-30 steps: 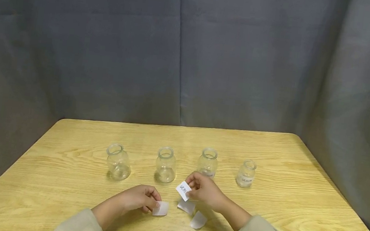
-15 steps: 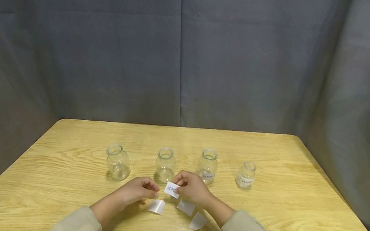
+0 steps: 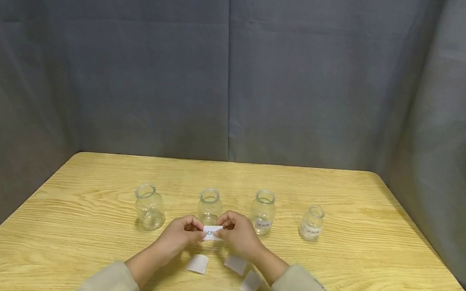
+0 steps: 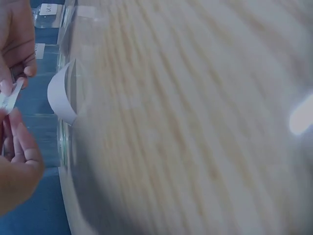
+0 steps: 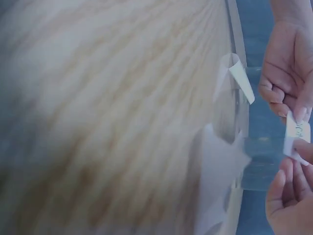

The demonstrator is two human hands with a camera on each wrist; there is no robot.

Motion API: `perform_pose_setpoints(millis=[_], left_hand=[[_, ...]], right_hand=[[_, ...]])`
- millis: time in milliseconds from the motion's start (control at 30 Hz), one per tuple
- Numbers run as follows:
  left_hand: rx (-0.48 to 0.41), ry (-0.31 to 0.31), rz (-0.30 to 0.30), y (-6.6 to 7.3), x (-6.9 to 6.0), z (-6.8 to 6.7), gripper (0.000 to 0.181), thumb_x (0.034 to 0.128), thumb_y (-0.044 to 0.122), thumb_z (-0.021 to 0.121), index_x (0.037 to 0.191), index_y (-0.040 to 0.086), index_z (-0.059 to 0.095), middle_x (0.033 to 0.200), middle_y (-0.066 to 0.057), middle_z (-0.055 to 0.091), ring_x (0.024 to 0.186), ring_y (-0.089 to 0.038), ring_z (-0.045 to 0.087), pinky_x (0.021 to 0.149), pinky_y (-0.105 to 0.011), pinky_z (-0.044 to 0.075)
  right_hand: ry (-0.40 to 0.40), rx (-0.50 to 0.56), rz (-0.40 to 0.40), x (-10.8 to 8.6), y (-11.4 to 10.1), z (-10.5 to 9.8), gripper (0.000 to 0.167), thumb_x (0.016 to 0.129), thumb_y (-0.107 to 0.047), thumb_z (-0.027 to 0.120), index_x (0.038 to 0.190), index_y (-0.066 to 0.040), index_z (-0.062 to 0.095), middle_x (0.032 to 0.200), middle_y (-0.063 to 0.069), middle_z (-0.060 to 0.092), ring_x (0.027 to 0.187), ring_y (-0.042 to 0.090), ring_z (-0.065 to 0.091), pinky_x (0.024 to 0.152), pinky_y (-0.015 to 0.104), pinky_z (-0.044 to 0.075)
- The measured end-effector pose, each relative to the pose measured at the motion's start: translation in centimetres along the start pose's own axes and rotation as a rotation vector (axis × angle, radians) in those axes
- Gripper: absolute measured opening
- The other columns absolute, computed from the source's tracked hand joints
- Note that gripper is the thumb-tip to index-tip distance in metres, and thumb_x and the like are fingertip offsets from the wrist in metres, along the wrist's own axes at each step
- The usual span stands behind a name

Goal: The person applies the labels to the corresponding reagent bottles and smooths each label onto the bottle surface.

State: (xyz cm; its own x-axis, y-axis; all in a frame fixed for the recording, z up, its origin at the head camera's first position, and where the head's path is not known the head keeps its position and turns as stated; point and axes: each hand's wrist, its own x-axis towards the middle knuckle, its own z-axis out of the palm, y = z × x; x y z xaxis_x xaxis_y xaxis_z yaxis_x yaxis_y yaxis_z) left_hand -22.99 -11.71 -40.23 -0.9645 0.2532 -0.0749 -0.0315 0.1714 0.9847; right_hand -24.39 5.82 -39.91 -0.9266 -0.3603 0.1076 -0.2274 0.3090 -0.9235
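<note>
Both hands meet at a white label (image 3: 211, 233) with dark printed characters, held up in front of the second glass jar (image 3: 210, 205) from the left. My left hand (image 3: 178, 236) pinches the label's left end between thumb and fingers. The right hand (image 3: 240, 235) pinches its right end, the thumb covering part of the print. In the left wrist view the label (image 4: 10, 98) spans the two hands, tilted. The right wrist view shows the label (image 5: 297, 134) between the fingertips of both hands. The lower part of the second jar is partly hidden by the hands and label.
A bare jar (image 3: 150, 210) stands at far left. To the right stand a labelled jar (image 3: 263, 211) and a smaller labelled jar (image 3: 312, 222). Curled white paper pieces lie nearer on the wooden table: left piece (image 3: 197, 263), middle piece (image 3: 235, 264), right piece (image 3: 251, 282).
The left hand has let go of a white paper piece, which now lies on the table. My right hand has brought the label leftward, and the left hand has taken its other end.
</note>
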Motion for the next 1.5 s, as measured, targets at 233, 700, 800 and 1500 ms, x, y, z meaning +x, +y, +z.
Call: perform_pose_setpoints(millis=[233, 700, 800, 1500], left_hand=[[-0.027, 0.088, 0.001, -0.3, 0.6, 0.0, 0.012, 0.0779, 0.003, 0.057, 0.085, -0.005, 0.052, 0.076, -0.006, 0.053, 0.071, -0.017, 0.053, 0.065, -0.029, 0.044], [0.342, 0.183, 0.116, -0.1, 0.9, 0.4, 0.008, 0.0785, 0.007, 0.062, 0.079, 0.002, 0.056, 0.082, -0.006, 0.052, 0.069, -0.014, 0.049, 0.056, -0.025, 0.043], [0.337, 0.196, 0.094, 0.0, 1.1, 0.4, 0.008, 0.0790, 0.008, 0.061, 0.078, 0.001, 0.056, 0.086, -0.008, 0.049, 0.069, -0.015, 0.048, 0.055, -0.024, 0.042], [0.253, 0.223, 0.070, 0.1, 1.5, 0.2, 0.008, 0.0807, 0.006, 0.058, 0.080, -0.001, 0.055, 0.113, -0.019, 0.048, 0.087, -0.023, 0.049, 0.068, -0.028, 0.045]], right_hand=[[0.050, 0.108, 0.054, 0.3, 0.2, 0.1, 0.008, 0.075, 0.005, 0.061, 0.077, 0.002, 0.053, 0.066, 0.002, 0.051, 0.062, 0.013, 0.045, 0.056, 0.022, 0.040], [0.074, -0.080, 0.043, 0.7, 0.3, 0.3, 0.006, 0.079, -0.002, 0.059, 0.078, 0.002, 0.054, 0.075, 0.005, 0.055, 0.065, 0.014, 0.048, 0.057, 0.022, 0.043], [0.094, -0.123, 0.034, 1.0, 0.1, 0.3, 0.006, 0.079, -0.002, 0.059, 0.077, 0.002, 0.055, 0.080, 0.007, 0.056, 0.066, 0.014, 0.047, 0.055, 0.021, 0.042], [0.120, -0.138, 0.030, 1.7, 0.1, 0.5, 0.006, 0.079, -0.006, 0.059, 0.076, -0.002, 0.056, 0.109, 0.018, 0.053, 0.109, 0.043, 0.039, 0.086, 0.061, 0.028]])
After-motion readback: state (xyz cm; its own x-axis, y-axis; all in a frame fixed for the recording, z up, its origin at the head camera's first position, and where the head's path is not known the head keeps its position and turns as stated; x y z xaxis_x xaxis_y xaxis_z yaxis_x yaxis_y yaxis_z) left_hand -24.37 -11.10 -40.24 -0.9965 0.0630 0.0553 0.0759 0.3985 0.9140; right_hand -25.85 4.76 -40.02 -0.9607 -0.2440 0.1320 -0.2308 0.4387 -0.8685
